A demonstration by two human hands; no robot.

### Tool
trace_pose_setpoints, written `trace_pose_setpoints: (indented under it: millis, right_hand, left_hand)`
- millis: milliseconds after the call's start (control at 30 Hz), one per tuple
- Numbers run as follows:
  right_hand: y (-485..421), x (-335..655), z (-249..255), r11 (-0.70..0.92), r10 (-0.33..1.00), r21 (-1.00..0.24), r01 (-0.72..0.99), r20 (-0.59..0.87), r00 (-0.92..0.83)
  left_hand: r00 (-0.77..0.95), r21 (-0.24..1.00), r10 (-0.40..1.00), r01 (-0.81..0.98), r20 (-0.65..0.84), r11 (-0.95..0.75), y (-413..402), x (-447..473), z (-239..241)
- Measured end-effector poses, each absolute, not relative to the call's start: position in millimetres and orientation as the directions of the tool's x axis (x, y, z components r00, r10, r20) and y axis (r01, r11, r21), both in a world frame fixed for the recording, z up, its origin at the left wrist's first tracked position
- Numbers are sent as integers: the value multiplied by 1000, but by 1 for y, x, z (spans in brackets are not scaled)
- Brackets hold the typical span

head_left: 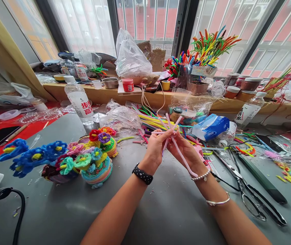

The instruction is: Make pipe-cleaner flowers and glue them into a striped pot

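My left hand (156, 148) and my right hand (186, 149) meet above the grey table (140, 204), both pinched on pale pink pipe cleaners (180, 151). The stems cross between my fingers; one runs down along my right wrist, others stick up towards the window. My left wrist wears a black band, my right wrist bead and metal bracelets. A heap of loose coloured pipe cleaners (152, 119) lies just behind my hands.
Finished pipe-cleaner flowers and small woven baskets (94, 160) sit at left, with blue flowers (30, 156). Black scissors (250, 190) lie at right. A tissue pack (209, 126), water bottles (80, 102), plastic bags and jars crowd the wooden sill. A black cable (17, 204) lies lower left.
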State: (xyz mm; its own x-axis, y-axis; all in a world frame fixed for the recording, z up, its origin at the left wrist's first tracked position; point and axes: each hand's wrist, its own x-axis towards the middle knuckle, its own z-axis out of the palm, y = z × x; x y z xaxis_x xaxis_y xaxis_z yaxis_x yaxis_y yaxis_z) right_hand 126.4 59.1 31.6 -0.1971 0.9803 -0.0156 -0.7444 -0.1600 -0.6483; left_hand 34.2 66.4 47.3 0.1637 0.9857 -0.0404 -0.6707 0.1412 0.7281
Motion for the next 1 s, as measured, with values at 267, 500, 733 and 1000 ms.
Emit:
trace_pose_setpoints:
  millis: [267,500,733,1000]
  right_hand:
    - [62,129,31,36,996,-812,-582,76,-45]
    - [58,149,46,142,990,-987,-78,141,20]
    - [53,151,55,103,993,-995,-3,102,52]
    - [59,148,44,16,999,-967,-254,27,-42]
  left_hand:
    - [181,754,983,-641,-36,146,67,33,48]
    - [133,899,991,-436,8,51,72,21,48]
    - [203,926,975,-377,87,-4,72,18,49]
    - [83,868,997,-494,-5,45,70,26,47]
